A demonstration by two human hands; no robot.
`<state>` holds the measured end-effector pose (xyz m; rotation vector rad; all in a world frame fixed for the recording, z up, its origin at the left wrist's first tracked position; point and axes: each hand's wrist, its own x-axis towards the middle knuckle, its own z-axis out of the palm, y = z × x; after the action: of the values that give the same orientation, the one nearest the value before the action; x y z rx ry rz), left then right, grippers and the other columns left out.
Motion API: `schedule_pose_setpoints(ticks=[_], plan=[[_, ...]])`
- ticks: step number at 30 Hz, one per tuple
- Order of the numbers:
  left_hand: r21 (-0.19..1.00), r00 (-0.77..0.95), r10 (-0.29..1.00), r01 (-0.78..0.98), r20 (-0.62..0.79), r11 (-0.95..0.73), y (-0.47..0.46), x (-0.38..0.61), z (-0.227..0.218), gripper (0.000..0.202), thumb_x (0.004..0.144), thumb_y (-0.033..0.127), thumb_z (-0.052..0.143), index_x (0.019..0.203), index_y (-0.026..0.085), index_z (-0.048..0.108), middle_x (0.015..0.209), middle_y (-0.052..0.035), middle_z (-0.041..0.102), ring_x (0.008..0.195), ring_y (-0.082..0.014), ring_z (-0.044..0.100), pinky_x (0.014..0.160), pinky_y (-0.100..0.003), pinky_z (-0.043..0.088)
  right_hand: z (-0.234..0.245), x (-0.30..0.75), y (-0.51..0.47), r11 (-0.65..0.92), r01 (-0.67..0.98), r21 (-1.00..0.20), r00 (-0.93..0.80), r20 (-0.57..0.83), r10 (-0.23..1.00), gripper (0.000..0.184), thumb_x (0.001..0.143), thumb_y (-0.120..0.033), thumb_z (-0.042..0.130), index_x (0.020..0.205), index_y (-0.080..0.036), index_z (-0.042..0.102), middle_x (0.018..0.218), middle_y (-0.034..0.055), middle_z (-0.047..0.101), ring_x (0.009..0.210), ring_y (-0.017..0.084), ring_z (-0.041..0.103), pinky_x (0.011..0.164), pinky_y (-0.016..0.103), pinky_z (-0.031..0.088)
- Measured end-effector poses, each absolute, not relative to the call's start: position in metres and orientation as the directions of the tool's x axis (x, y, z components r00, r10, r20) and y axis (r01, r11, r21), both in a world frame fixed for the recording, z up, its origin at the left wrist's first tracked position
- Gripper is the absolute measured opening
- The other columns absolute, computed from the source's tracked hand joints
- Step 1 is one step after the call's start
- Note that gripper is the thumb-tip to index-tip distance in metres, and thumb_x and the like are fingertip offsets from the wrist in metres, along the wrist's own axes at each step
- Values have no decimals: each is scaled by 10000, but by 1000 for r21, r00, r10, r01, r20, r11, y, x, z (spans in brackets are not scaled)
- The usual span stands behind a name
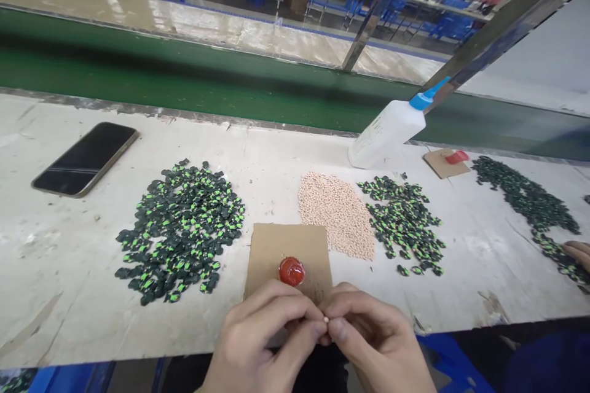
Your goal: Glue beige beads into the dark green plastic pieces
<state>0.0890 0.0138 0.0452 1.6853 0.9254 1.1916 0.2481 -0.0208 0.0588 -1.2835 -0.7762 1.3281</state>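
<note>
My left hand (271,338) and my right hand (375,334) meet at the table's front edge, thumbs and forefingers pinched together. A tiny beige bead (326,320) shows between their fingertips; anything else in the fingers is hidden. Just beyond my hands lies a square of brown cardboard (267,245) bearing a small round red cap or dish (292,271) with a glossy surface. To its right spreads a pile of beige beads (336,212). Small black-and-green pieces form a large heap (184,227) on the left and a smaller heap (408,224) right of the beads.
A phone (85,159) lies at the far left. Behind the beads a white bottle with a blue nozzle (387,132) leans. Farther right are another cardboard piece (440,163) with a red cap (457,157), a dark heap (525,193) and another person's hand (578,253).
</note>
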Motion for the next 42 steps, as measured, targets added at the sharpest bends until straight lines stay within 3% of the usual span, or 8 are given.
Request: schedule_pose_setpoints(ticks=[6,12,15,19,22,28,35,42], plan=[[905,331,875,115,353,-409,12,83,43,183,928,19,691,950,196,732,842,-33,753,671,-135,752,648,-176,634,61,251,-24,-307,-178,-935,95,-327,940,275,842,-479,838,740,-232,771,762,28,707,664,167,699,654,263,618],[890,258,876,103,408,-445,6,84,40,127,989,107,660,930,186,739,810,-40,760,621,-129,747,647,-162,646,60,267,-25,-337,-3,-941,-73,-336,939,254,939,-462,734,831,-233,719,779,21,685,647,163,692,636,257,614],[928,252,913,110,320,-356,1,81,37,161,954,80,681,992,222,745,876,-27,773,653,-133,751,672,-173,656,56,270,-22,-172,229,-958,-2,-177,984,159,992,-326,676,857,-250,712,791,20,689,682,163,687,630,230,591],[959,114,968,149,224,-240,0,78,32,212,936,67,646,982,251,740,892,8,770,704,-109,747,697,-134,629,44,271,-17,117,579,-807,48,177,983,167,982,-114,616,963,-254,705,894,43,714,815,182,711,717,238,597],[953,106,974,207,200,-219,2,75,29,247,923,47,652,1055,230,753,941,0,799,769,-99,772,759,-108,611,38,272,-14,187,673,-716,-34,222,974,220,979,-57,594,1028,-253,681,962,46,731,877,175,733,780,240,604],[923,126,957,256,261,-286,4,72,25,220,916,6,656,990,181,767,921,-19,790,783,-95,777,820,-93,583,39,275,-12,256,745,-616,-114,260,959,218,983,-48,589,1055,-242,656,967,42,732,864,169,745,791,243,612],[925,112,959,255,260,-281,4,74,24,212,917,8,656,976,175,774,915,-27,794,771,-101,773,806,-99,590,37,269,-9,284,753,-594,-118,302,946,219,983,-33,594,1053,-234,648,950,54,721,839,175,733,762,265,620],[957,78,976,195,202,-214,5,70,31,251,869,2,670,947,194,811,898,-21,811,761,-104,783,782,-90,591,42,267,-10,227,673,-704,-33,278,960,221,965,-37,616,1025,-240,679,946,28,721,871,143,717,792,204,595]])
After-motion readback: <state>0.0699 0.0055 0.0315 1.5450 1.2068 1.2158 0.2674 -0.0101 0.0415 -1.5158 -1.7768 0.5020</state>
